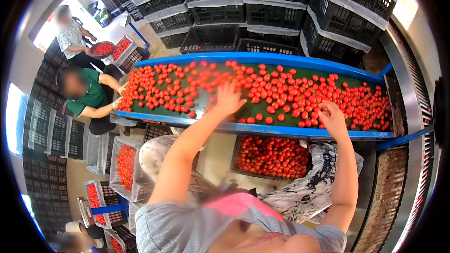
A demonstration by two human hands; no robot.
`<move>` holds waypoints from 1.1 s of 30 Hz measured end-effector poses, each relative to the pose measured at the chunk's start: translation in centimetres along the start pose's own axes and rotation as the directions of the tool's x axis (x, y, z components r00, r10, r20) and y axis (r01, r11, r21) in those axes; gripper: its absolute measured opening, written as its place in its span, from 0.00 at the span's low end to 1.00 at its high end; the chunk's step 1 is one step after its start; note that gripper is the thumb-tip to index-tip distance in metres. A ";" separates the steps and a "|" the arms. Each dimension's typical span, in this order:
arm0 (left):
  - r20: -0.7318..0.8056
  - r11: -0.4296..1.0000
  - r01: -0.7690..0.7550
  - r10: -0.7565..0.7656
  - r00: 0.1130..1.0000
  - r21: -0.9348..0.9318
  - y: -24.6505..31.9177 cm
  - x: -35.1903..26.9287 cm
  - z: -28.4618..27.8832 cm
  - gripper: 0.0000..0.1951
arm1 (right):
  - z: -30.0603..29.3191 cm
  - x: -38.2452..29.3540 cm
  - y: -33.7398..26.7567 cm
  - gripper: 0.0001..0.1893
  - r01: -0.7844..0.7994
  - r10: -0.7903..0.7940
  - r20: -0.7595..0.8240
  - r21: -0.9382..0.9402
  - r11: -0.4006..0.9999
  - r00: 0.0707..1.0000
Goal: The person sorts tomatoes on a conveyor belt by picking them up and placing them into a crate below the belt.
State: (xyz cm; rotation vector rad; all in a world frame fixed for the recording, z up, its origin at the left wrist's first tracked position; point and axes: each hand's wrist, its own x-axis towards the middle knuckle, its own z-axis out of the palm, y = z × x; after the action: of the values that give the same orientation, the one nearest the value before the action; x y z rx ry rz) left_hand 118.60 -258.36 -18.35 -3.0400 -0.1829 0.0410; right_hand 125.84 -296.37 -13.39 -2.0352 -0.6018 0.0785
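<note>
Many cherry tomatoes (297, 93), some with green stems, lie loose on the dark green bed of a sorting conveyor (246, 128) with blue side rails. My left hand (230, 99) is over the middle of the bed, fingers spread, touching or just above the tomatoes at its fingertips; some there are blurred. A nearly bare stretch of bed shows just left of that hand. Over the dense pile at the right, my right hand (332, 117) bends its fingers down among the tomatoes. Whether a tomato sits between its thumb and fingers cannot be seen.
Below the near rail, a crate of tomatoes (272, 156) stands between my knees. A co-worker in green (92, 89) reaches onto the conveyor's left end. Stacked black crates (214, 12) line the far side. A metal roller track (418, 105) runs along the right.
</note>
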 end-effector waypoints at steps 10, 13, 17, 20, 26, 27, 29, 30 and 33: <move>-0.227 0.991 0.007 -0.036 0.973 -0.131 9.6 10.6 5.9 0.10 | 0.7 0.8 2.1 0.14 0.061 -0.062 0.037 0.037 0.997 0.997; -0.124 0.966 0.131 -0.161 0.979 -0.221 9.5 11.7 4.8 0.10 | -0.1 0.8 3.6 0.14 0.036 -0.040 0.039 0.091 0.995 0.998; -0.099 0.973 0.046 -0.069 0.993 -0.225 7.1 10.6 4.4 0.10 | -0.6 1.0 3.7 0.14 0.070 -0.072 0.062 0.043 0.997 0.995; -0.306 0.845 0.027 -0.223 0.925 -0.535 7.9 9.1 3.3 0.06 | -1.2 0.6 4.2 0.13 0.034 -0.037 0.059 0.057 0.998 0.998; -0.055 0.957 -0.240 0.234 0.971 -0.165 0.1 3.4 -4.6 0.08 | -2.2 0.1 4.4 0.13 -0.002 -0.002 0.087 0.048 0.999 0.996; 0.039 0.938 -0.344 0.345 0.938 -0.039 -2.8 2.0 -5.5 0.08 | -2.0 0.2 4.3 0.14 0.008 -0.014 0.116 0.053 0.999 0.993; 0.453 0.977 -0.210 0.176 0.874 0.027 -4.6 -1.5 -10.3 0.06 | -2.0 0.4 5.1 0.13 0.004 -0.009 0.099 0.053 0.999 0.995; 0.537 0.974 -0.225 0.181 0.824 0.016 -6.8 -3.1 -10.8 0.05 | -2.1 0.5 5.2 0.13 0.048 -0.051 0.084 0.036 0.998 0.995; 0.790 0.942 -0.257 -0.015 0.613 0.217 -9.9 -5.7 -9.8 0.14 | -2.6 0.9 6.0 0.12 0.093 -0.094 0.030 0.009 0.996 0.995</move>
State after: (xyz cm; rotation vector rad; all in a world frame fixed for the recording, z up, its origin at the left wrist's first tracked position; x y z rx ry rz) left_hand 112.10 -250.20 -7.51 -2.4769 -0.0103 1.3002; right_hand 129.66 -300.45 -16.86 -1.9984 -0.7135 0.0558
